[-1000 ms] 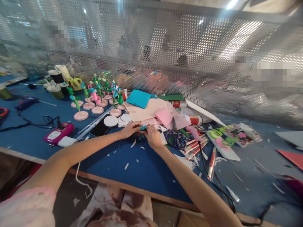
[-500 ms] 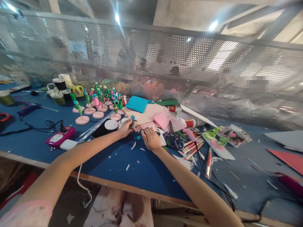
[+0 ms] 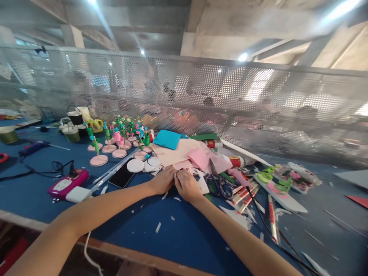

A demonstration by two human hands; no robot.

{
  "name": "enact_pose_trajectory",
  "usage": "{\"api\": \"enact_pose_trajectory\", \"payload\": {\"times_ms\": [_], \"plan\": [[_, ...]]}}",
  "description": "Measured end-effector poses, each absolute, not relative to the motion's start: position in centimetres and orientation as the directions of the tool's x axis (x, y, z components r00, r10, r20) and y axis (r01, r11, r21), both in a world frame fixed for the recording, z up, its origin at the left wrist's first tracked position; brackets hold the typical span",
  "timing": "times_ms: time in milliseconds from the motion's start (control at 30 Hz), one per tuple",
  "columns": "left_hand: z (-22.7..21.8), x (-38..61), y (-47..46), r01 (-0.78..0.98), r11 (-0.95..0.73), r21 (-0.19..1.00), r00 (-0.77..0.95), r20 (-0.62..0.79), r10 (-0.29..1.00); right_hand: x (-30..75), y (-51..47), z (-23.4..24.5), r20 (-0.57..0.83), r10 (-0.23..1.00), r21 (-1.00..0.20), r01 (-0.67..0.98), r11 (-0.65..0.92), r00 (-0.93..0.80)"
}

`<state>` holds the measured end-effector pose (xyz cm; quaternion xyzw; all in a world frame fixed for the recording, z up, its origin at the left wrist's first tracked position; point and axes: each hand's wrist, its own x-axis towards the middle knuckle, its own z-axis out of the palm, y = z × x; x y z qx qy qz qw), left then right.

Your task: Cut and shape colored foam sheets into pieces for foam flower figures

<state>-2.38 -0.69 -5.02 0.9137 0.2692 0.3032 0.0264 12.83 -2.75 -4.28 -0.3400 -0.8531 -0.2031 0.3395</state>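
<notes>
My L hand [image 3: 163, 181] and R hand [image 3: 187, 184] are pressed close together over the worktop [image 3: 161, 241], fingers curled in, tips meeting. Can't tell if they pinch anything; the knuckles hide whatever's btwn them. Nearest thing is the pale tan sheet [image 3: 172, 154], just beyond my fingertips, w/ pink paper [image 3: 199, 158] on its R side and blue paper [image 3: 166, 139] at its back.

To do this bit well: tips only, light pressure, b/c thin paper prob. creases if squeezed. I'd steady w/ L and do the fine moves w/ R, wrists low for less shake. Loose white scraps [image 3: 158, 227] in front might cling to anything tacky, so I'd brush them off 1st. Scissors [image 3: 218, 184] lie near my R hand, pink glue gun [image 3: 238, 177] a bit past; could be hot, so mind the wrist.

Containers: far L, a green cup [image 3: 8, 135] w/ pale top; can't see inside. Further in, a 2nd one, the green-and-white cup [image 3: 71, 135], w/ a black-and-white cup [image 3: 75, 117] behind; contents n/a from here too. Far R, a clear bag [image 3: 300, 178] w/ a jumble of small reddish and pale bits, too small to ID.
</notes>
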Motion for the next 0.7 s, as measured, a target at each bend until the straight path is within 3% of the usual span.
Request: {"api": "enact_pose_trajectory", "payload": {"times_ms": [333, 500, 700], "plan": [[-4.7, -2.4, -0.8, 0.524, -0.833, 0.181, 0.679, 0.501, 0.536, 12.7, -2.6, -4.5, 0.733, 0.430, 0.099, 0.708, 0.699, -0.527], [-3.4, -2.0, -2.7, 0.703, -0.707, 0.073, 0.617, 0.429, 0.659, 12.8, -3.1, -4.2, 0.726, 0.410, 0.124, 0.691, 0.712, -0.552], [-3.0, -1.9, -2.9, 0.746, -0.634, 0.203, 0.606, 0.189, 0.773, 13.0, -3.4, -4.3, 0.684, 0.476, 0.079, 0.705, 0.705, -0.553]]}}
